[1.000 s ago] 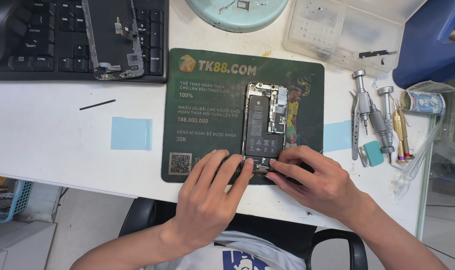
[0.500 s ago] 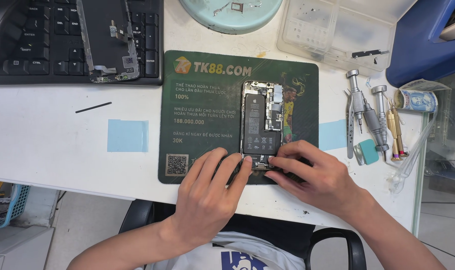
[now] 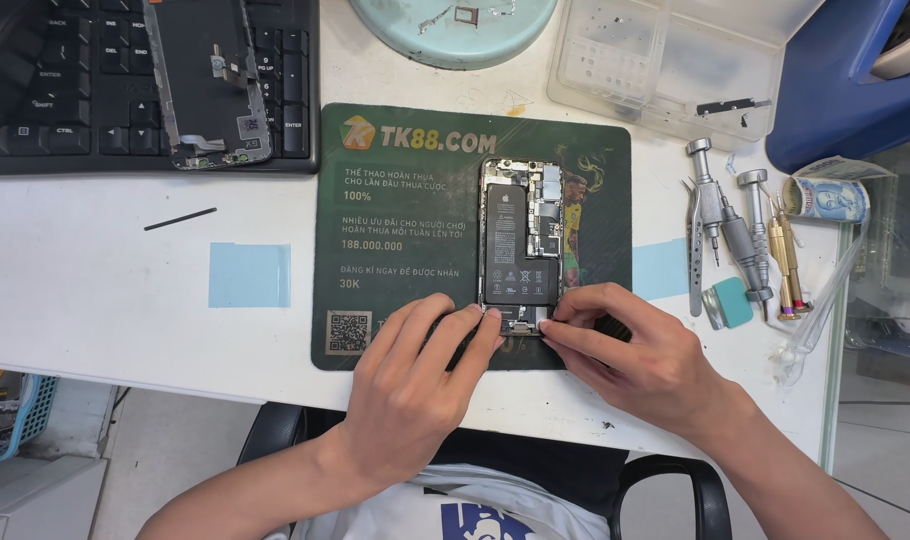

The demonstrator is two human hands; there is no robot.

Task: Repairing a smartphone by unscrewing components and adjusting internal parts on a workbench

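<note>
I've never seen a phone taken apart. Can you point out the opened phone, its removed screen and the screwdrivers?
opened phone [image 3: 520, 245], head view, on its black battery
removed screen [image 3: 207, 80], head view, on its dark back
screwdrivers [image 3: 730, 228], head view, on a grey handle

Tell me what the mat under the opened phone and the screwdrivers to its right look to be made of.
Mat: looks like soft rubber or fabric-topped foam, matte dark green with printing, thin rounded edges lying flat. Screwdrivers: metal, likely steel or aluminium, with a silvery sheen and knurled grips. Opened phone, touched by the left hand and right hand: glossy metal-looking frame.
</note>
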